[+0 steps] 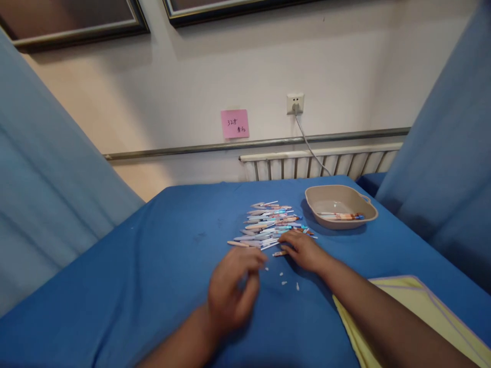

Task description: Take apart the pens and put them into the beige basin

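Seemingly mid-sort, my right hand (303,249) lies flat on the pens (270,222), left hand (230,289) curled (contents unclear); next needs one pinched free

1. The one view rides on the person's head and looks forward and down over a blue table (161,266).
2. It faces a wall (192,76) bearing a pink note (235,123), a socket (295,103) and a radiator (318,164).
3. It sits close: the left hand (230,291) and right hand (303,250) fill the lower middle, forearms coming in from the bottom edge.
4. Pens (270,225) and a bowl (340,206) lie mid-frame, just beyond the hands.
5. Curtains (46,204) frame both sides.
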`<state>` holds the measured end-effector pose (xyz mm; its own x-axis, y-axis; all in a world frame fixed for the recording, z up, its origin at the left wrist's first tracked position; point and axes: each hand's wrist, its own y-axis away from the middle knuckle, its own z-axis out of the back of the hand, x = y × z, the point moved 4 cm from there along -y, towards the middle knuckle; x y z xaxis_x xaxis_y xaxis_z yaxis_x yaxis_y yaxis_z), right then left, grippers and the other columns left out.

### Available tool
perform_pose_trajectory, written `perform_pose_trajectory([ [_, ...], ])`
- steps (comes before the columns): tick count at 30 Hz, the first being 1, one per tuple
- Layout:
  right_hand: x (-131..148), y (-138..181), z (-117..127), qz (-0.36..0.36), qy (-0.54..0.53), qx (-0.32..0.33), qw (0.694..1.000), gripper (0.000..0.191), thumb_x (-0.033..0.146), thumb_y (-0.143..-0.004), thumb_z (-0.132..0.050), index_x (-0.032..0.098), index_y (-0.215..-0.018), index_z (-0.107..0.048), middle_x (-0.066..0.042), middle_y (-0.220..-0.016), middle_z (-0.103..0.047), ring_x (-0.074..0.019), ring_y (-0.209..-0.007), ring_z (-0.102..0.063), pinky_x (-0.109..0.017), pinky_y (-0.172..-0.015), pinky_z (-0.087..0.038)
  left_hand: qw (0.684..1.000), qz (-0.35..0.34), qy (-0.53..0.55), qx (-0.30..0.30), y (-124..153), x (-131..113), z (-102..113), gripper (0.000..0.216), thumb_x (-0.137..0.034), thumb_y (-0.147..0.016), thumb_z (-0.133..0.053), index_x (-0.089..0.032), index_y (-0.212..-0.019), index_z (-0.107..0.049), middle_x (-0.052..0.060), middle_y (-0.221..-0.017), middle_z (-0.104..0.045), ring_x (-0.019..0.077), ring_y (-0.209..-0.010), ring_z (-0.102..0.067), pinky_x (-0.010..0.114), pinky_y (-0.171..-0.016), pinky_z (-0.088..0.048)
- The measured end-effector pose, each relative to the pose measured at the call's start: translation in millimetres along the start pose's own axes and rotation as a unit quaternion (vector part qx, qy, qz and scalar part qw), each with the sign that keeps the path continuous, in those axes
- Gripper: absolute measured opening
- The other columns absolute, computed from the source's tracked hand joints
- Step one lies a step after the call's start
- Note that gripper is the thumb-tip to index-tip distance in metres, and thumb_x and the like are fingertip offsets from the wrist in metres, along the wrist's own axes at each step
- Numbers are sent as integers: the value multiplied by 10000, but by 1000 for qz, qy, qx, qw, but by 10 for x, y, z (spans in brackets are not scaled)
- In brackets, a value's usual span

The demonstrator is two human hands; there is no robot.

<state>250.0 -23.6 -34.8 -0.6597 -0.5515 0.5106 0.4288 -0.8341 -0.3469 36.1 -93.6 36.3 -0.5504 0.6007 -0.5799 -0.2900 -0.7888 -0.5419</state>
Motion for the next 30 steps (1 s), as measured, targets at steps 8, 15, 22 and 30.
perform_pose_trajectory([
  [8,4,-144,-112,-21,92,69,993,250,109,-879,-461,184,-1018,-655,-72,-1004,-664,-190,-970,-559,-282,-852,-385,951,45,-232,198,-413,852,-252,218,-208,-861,-438,-199,-935,-642,67,-893,-675,216,-844,-576,330,-770,-434],
  [15,-30,-155,-120,-13,150,111,982,275,73,-825,-512,187,-1041,-637,-88,-975,-658,-222,-951,-556,-300,-827,-379,941,15,-247,231,-399,825,-317,238,-331,-903,-443,-229,-973,-647,71,-909,-642,216,-853,-540,315,-766,-390],
  [22,164,-139,-54,5,194,143,971,201,114,-788,-583,152,-981,-621,-121,-947,-655,-258,-925,-573,-313,-788,-382,943,28,-237,232,-459,875,-329,231,-336,-901,-442,-194,-883,-623,72,-887,-642,214,-835,-553,316,-775,-390],
  [30,152,-135,-27,-2,171,142,975,174,242,-806,-636,158,-954,-600,-105,-920,-657,-244,-890,-588,-308,-792,-386,972,99,-106,186,-664,834,-438,206,-343,-885,-436,-195,-914,-575,48,-853,-657,199,-791,-585,287,-707,-431],
])
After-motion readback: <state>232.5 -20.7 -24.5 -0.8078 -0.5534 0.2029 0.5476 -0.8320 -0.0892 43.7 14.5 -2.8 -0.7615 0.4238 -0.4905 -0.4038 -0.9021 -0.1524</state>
